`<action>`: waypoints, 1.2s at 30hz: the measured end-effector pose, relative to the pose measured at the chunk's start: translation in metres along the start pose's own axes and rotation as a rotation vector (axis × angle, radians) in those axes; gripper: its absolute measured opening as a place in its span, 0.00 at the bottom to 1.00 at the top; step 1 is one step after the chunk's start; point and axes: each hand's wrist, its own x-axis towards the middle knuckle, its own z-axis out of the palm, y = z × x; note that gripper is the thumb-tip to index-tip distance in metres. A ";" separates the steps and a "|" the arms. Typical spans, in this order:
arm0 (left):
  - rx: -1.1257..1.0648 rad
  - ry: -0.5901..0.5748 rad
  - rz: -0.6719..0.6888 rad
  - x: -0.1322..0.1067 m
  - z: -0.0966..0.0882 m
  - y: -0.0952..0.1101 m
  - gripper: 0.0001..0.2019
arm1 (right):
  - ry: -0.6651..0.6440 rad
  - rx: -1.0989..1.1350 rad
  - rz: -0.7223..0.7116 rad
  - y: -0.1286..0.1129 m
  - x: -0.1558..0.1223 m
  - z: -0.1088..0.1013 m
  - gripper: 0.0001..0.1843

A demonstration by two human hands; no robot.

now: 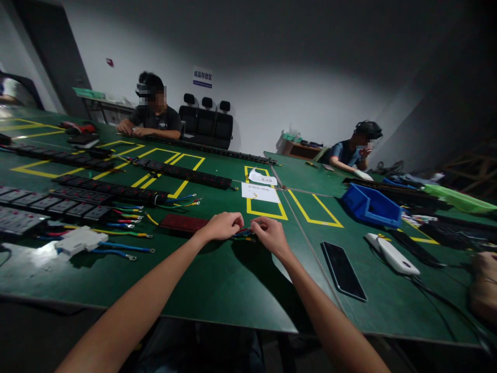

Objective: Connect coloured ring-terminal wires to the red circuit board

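Observation:
A dark red strip (pixel 181 224) lies on the green table in front of me, with a yellow-green wire (pixel 152 220) at its left end. My left hand (pixel 225 226) is closed at the strip's right end, its fingers curled around wires there. Close beside it, my right hand (pixel 268 231) pinches the tips of the same coloured wires (pixel 243 234), which show blue and yellow between the hands. The fingertips partly hide the wire ends. To the left lies a white connector block (pixel 81 240) with blue wires (pixel 124 250) ending in ring terminals.
Several black socket strips (pixel 186 173) lie left and ahead. Paper labels (pixel 261 192) sit within yellow tape outlines. A phone (pixel 344 270), a white handheld device (pixel 392 254) and a blue bin (pixel 370 204) are on the right. Two people (pixel 157 111) work across the table; another hand (pixel 485 280) shows at right.

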 end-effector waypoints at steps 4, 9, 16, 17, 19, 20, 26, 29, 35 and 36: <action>0.003 0.017 0.001 -0.001 0.000 0.000 0.10 | 0.002 -0.152 -0.173 -0.008 -0.005 -0.002 0.09; 0.028 0.013 0.007 0.000 0.000 0.001 0.10 | -0.076 -0.160 -0.365 -0.016 -0.010 0.000 0.08; 0.045 0.013 0.010 0.000 0.000 0.000 0.10 | -0.179 -0.282 -0.405 -0.008 -0.005 -0.002 0.07; 0.044 0.014 0.017 0.000 0.000 0.000 0.10 | -0.187 -0.299 -0.400 -0.007 -0.005 -0.004 0.08; 0.039 0.010 0.032 -0.001 0.000 0.000 0.09 | -0.206 -0.339 -0.388 -0.009 -0.005 -0.008 0.09; 0.035 0.006 0.037 -0.001 0.000 0.000 0.09 | -0.214 -0.360 -0.379 -0.010 -0.005 -0.009 0.10; 0.011 -0.007 0.069 -0.002 0.000 -0.003 0.09 | -0.261 -0.381 -0.256 -0.014 -0.008 -0.012 0.10; 0.005 -0.014 0.075 -0.003 -0.001 -0.003 0.08 | -0.288 -0.320 -0.199 -0.013 -0.008 -0.012 0.10; 0.055 -0.017 0.042 -0.003 -0.001 0.001 0.07 | -0.326 -0.263 -0.138 -0.011 -0.006 -0.017 0.07; 0.058 -0.017 0.036 -0.003 -0.001 0.001 0.07 | -0.340 -0.250 -0.124 -0.010 -0.005 -0.018 0.08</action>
